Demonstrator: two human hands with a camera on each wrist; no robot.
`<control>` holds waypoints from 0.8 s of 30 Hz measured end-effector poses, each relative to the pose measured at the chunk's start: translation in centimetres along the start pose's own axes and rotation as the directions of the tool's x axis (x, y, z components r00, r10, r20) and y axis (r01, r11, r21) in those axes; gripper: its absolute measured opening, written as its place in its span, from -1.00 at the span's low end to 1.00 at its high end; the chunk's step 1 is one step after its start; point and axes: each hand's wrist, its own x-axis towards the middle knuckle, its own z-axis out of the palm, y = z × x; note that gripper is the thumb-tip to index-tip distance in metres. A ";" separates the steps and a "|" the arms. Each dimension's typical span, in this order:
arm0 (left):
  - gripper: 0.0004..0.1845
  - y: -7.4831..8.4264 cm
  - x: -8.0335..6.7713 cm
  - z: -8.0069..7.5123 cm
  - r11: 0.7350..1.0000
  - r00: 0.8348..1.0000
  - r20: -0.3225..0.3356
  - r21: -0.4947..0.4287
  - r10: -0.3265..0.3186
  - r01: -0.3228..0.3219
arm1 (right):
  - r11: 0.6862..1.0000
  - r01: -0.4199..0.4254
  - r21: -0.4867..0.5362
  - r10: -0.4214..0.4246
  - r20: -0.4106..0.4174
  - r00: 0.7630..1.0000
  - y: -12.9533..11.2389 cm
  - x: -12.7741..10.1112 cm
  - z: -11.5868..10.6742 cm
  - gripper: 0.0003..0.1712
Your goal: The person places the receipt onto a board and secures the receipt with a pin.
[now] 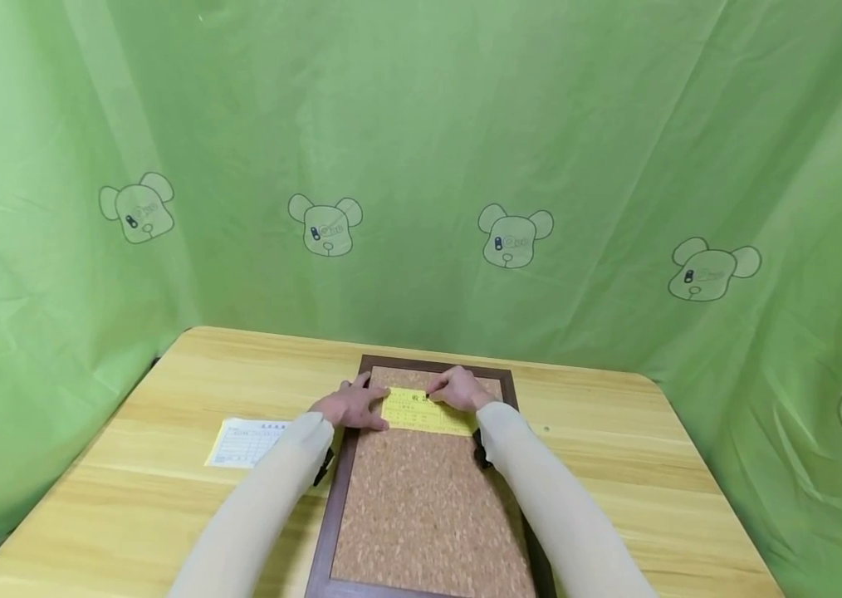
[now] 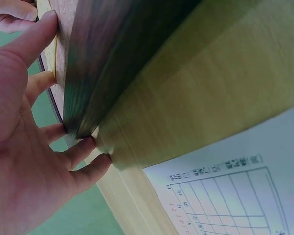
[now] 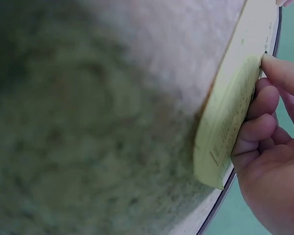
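Observation:
A corkboard (image 1: 428, 507) with a dark wooden frame lies on the table, and a yellow printed slip (image 1: 421, 414) rests across its upper part. My left hand (image 1: 354, 405) is spread over the board's left edge. Its thumb and index finger press the slip's left end, while the other fingers reach over the frame (image 2: 102, 54). At the slip's top edge, my right hand (image 1: 460, 389) pinches a small black pin-like piece (image 3: 266, 52) between thumb and index finger, the other fingers curled. Most of that piece is hidden by the fingertips. The slip's right end (image 3: 210, 171) curves up from the cork.
Left of the board, a white printed form (image 1: 245, 442) lies on the wooden table (image 1: 129, 490), partly covered by my left sleeve. A green curtain (image 1: 421, 124) with bear-head prints hangs behind and at both sides.

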 end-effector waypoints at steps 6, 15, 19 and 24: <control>-0.22 -0.1 0.0 0.2 1.000 1.000 0.003 0.001 0.000 0.000 | 1.000 0.005 0.010 -0.005 0.015 1.000 0.2 0.0 -0.1 -0.90; -0.22 0.0 0.0 0.1 1.000 1.000 0.004 0.004 0.004 -0.004 | 0.999 -0.001 0.039 -0.001 0.041 0.999 0.2 0.1 -0.2 -0.94; -0.22 0.0 -0.1 0.0 1.000 1.000 -0.001 0.002 0.004 -0.004 | 0.999 -0.001 0.048 0.000 0.041 0.999 0.1 0.2 -0.2 -0.95; -0.22 0.0 0.0 0.0 1.000 1.000 0.001 0.007 0.001 -0.001 | 0.999 0.003 0.046 -0.006 0.049 0.999 0.1 0.1 -0.2 -0.95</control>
